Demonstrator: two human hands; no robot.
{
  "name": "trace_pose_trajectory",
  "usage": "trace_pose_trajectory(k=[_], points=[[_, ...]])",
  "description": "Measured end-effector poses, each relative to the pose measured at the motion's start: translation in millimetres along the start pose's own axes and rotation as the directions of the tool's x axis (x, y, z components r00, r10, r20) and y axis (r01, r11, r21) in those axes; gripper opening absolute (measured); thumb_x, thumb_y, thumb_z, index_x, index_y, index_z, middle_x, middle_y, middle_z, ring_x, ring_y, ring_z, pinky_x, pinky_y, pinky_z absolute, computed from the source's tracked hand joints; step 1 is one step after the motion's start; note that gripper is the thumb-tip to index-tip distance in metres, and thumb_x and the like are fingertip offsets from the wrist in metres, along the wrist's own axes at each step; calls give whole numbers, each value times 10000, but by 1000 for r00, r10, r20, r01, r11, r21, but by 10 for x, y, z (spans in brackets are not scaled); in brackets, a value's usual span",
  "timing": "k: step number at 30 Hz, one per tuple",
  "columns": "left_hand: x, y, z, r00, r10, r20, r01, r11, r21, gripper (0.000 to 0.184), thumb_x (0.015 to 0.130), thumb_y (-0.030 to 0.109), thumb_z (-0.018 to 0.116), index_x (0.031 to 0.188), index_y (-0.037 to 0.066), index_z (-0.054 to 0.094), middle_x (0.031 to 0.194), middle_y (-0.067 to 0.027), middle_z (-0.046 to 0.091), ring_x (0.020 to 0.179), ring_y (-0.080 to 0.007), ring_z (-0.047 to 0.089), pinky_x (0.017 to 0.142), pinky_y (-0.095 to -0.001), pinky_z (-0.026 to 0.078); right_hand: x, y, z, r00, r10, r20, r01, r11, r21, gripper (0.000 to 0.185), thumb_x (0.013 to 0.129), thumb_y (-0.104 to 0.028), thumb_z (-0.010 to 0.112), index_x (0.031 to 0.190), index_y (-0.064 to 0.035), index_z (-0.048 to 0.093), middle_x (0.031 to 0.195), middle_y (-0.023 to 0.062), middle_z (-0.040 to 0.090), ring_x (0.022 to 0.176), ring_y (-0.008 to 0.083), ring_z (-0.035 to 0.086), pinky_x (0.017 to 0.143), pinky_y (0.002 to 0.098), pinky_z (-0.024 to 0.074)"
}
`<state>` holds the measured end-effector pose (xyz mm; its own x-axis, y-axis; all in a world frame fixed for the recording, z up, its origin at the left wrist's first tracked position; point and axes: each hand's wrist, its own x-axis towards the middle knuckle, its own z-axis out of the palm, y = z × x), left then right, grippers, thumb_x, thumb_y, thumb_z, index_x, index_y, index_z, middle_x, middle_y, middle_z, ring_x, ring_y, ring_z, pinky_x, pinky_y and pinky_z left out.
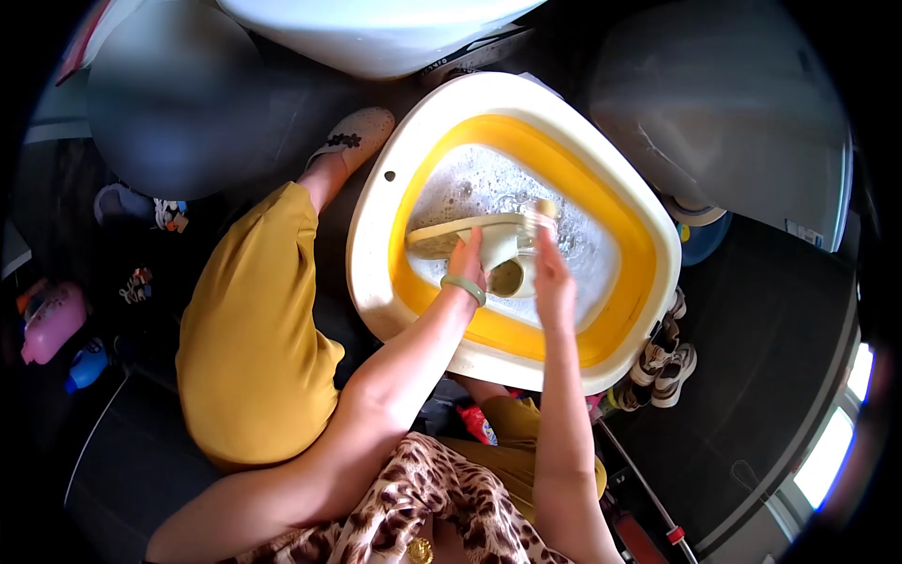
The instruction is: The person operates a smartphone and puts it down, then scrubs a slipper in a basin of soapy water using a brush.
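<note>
A pale cream-green slipper lies tilted on its side over the soapy water, its sole edge turned up. My left hand, with a green bangle at the wrist, grips it around the middle. Just to the right, my right hand is closed around what looks like a scrubbing brush, smeared by motion, close to the slipper's end. Whether the bristles touch it I cannot tell. Foamy water fills the bottom of a white-rimmed yellow basin, which stands between my legs.
Several shoes stand on the dark floor at the basin's right. A blue basin is partly hidden behind a grey appliance. A pink bottle and a blue bottle are at far left. A white fixture stands ahead.
</note>
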<state>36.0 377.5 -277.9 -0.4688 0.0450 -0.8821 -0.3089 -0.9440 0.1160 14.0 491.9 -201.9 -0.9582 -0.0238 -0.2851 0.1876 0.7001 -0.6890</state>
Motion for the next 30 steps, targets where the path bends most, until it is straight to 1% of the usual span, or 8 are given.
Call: trace_pose_trajectory(k=[4,7,10,15,21,25,27,30], points=[[172,7,-75,983,79,164,-44,977,-207,336,926,289,526,1150,45,474,1062,-92,592,952,-174,592,791,-325,506,-49,-686,292,949,227,221,-120,902,-414,378,905,-165,536,1282,-168,518,1010,165,650,866,186,647,759,290,470],[93,-34,14,999,-6,34,11,990,-140,326,917,306,542,1137,74,478,1041,-88,599,933,-184,604,775,-320,511,-85,-52,274,997,71,43,-63,983,-171,376,902,-210,539,1274,-262,518,876,203,637,776,314,649,669,368,484],[75,-68,4,999,29,35,-25,993,-111,351,910,328,549,1173,120,443,1112,-62,580,995,-202,581,826,-376,483,18,764,101,994,74,-80,-83,989,-120,353,913,-180,543,1263,-133,532,923,138,673,752,227,651,632,314,477],[77,3,18,999,-45,27,46,998,-38,374,906,449,505,1198,229,422,1161,9,562,1105,-190,518,875,-444,372,15,667,-251,937,347,-35,-343,936,84,362,925,-151,527,1287,-162,524,754,-28,554,509,48,324,443,215,302],[181,40,-23,997,-41,58,47,993,-106,385,896,474,504,1164,203,449,1091,16,579,949,-144,564,710,-372,415,3,-332,299,995,-94,43,99,989,-114,371,901,-174,546,1270,-218,530,990,156,650,839,193,641,751,297,474],[143,-15,-4,989,-142,-40,143,989,27,379,933,453,434,1200,185,448,1134,-38,577,1035,-212,545,881,-498,382,9,231,163,975,219,-31,-221,970,-98,387,914,-165,534,1297,-212,509,948,128,670,683,117,582,610,294,472],[53,46,50,990,-136,-40,134,990,-37,391,933,457,430,1219,190,434,1173,-44,560,1075,-224,525,916,-507,346,92,747,-51,911,412,-18,-408,908,96,359,925,-278,528,1278,-209,538,600,-25,441,440,45,335,373,239,256],[8,143,132,994,-107,-22,103,986,-135,424,932,464,424,1255,190,404,1239,-53,526,1155,-241,473,972,-520,274,194,863,-187,928,371,-35,-370,928,42,373,919,-313,533,1277,-210,537,595,-28,441,407,63,327,350,257,270]])
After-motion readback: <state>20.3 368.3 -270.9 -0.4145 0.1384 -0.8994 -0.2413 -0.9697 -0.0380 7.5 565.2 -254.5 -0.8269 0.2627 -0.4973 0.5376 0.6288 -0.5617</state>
